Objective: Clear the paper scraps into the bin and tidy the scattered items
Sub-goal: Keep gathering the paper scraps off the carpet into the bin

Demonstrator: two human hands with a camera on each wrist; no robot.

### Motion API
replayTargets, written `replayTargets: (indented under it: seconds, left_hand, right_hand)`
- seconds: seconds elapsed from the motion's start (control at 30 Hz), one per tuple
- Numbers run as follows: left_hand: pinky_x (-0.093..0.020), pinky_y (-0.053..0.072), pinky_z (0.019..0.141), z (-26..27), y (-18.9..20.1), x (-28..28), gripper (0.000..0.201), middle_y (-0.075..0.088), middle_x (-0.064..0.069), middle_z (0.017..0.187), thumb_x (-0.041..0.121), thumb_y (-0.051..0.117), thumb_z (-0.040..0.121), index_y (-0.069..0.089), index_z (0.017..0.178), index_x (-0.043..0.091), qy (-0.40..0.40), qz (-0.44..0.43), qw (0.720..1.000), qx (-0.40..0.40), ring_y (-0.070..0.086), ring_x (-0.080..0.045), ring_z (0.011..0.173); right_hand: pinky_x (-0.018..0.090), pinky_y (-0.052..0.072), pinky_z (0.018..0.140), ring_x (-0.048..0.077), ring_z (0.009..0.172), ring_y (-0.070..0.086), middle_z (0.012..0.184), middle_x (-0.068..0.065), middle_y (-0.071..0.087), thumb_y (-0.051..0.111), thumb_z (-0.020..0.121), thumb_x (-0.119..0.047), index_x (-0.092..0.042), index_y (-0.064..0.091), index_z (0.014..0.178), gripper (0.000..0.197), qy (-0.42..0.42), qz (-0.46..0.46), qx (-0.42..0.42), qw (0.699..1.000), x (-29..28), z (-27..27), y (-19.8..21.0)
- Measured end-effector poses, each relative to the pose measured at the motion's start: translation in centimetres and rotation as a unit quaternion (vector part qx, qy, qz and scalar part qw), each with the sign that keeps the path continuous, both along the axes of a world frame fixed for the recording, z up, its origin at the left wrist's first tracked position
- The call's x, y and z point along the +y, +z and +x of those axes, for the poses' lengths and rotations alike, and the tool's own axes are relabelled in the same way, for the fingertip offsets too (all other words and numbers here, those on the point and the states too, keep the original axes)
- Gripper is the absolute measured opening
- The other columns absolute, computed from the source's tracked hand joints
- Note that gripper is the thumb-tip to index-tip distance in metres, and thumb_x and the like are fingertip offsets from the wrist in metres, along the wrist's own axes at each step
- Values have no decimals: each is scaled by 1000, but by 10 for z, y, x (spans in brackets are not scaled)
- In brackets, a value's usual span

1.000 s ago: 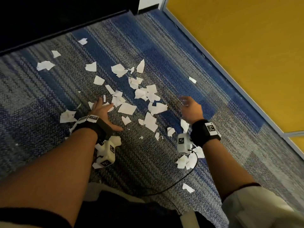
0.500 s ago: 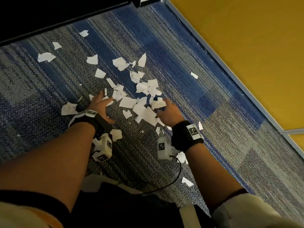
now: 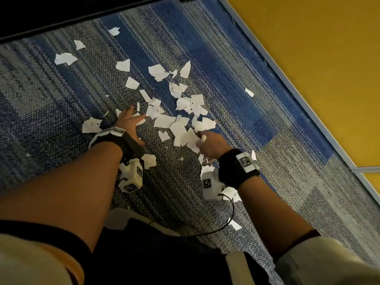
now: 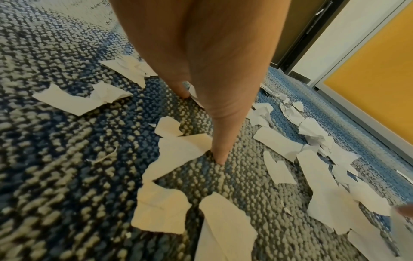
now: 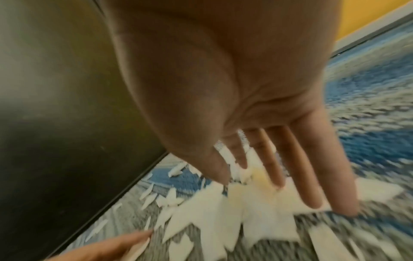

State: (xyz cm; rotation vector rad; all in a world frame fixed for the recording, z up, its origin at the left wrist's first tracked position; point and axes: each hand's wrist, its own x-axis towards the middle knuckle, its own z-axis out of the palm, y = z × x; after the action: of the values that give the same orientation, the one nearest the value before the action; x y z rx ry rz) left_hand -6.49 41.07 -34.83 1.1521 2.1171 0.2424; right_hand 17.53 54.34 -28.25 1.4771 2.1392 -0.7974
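White torn paper scraps (image 3: 183,128) lie scattered over the blue and grey carpet (image 3: 236,83), thickest between my hands. My left hand (image 3: 128,120) rests flat on the carpet at the pile's left edge, fingers straight and spread. In the left wrist view a fingertip (image 4: 220,159) of that hand (image 4: 208,106) touches a scrap (image 4: 178,150). My right hand (image 3: 209,144) presses against the pile's right side. The right wrist view shows this hand (image 5: 268,167) with straight, spread fingers on heaped scraps (image 5: 212,211). No bin is in view.
A yellow wall panel (image 3: 318,68) with a grey base strip (image 3: 287,83) runs along the right. Dark furniture (image 3: 61,13) borders the far edge. More scraps lie far left (image 3: 65,58) and near my right wrist (image 3: 230,192). A black cable (image 3: 226,225) trails over the carpet.
My right hand has swept left from open carpet into the scraps, bunching them toward the left hand. The left hand has stayed about where it was.
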Motion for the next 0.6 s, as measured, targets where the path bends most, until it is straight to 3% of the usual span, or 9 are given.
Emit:
replayTargets:
  seconds: [0.07,0.1,0.2,0.3,0.37,0.43,0.47,0.53,0.6]
  left_hand:
    - [-43,16,120,-2,-1,-2,98,-2,-9,163,22,86,71,30,152,22,2,7,1000,1,0,-31,149]
    - [-43,16,120,-3,-2,-3,97,-1,-9,163,22,86,71,31,151,21,3,10,1000,1,1,-31,149]
    - [-42,16,120,-1,-4,-5,95,0,-9,163,20,85,72,33,151,20,14,24,1000,-7,2,-30,149]
    - [-42,16,120,1,-2,-5,94,1,-9,163,19,85,72,33,151,20,16,27,999,-5,2,-30,149]
    - [-42,16,120,1,-1,-5,94,1,-8,163,19,84,73,33,151,21,15,27,999,-6,2,-30,150]
    - [-41,15,121,0,0,-4,94,1,-9,163,19,84,72,33,151,21,19,28,999,-7,2,-30,150]
    - [-41,15,121,0,-1,-5,94,1,-9,163,19,85,72,33,151,21,19,27,999,-7,1,-30,150]
    - [-41,15,121,0,-3,-4,94,1,-8,163,19,85,72,34,150,22,16,24,1000,-6,2,-30,150]
    - [-42,16,120,-2,-4,-3,94,1,-8,163,20,85,71,34,150,22,14,25,1000,-6,3,-30,149]
  right_hand:
    - [41,59,76,31,84,68,96,13,67,48,94,-22,-5,63,102,25,63,47,-17,997,18,7,14]
    - [38,58,73,26,82,68,93,11,69,50,94,-22,-5,66,95,23,115,39,-89,989,30,21,14]
    - [31,55,73,18,77,67,94,8,72,67,89,-20,-9,73,93,13,129,-138,-304,934,50,88,5]
    - [31,54,85,21,92,65,117,10,70,87,66,-33,-12,74,93,37,156,-230,-438,855,51,141,-15]
    - [30,53,90,20,101,65,122,6,69,92,52,-43,-13,75,103,62,163,-260,-472,826,40,145,-18]
    - [27,50,93,18,105,61,130,7,64,84,71,-32,-13,68,121,56,150,-312,-386,855,34,123,-14]
    - [27,48,97,18,106,60,131,5,63,75,82,-27,-17,67,122,42,131,-330,-327,876,32,106,-8]
    - [39,46,104,18,110,62,126,4,67,66,90,-23,-19,70,116,26,60,-332,-162,927,31,74,2]
    - [36,47,104,17,115,63,121,2,69,59,93,-16,-10,68,113,23,18,-335,26,942,32,48,12]
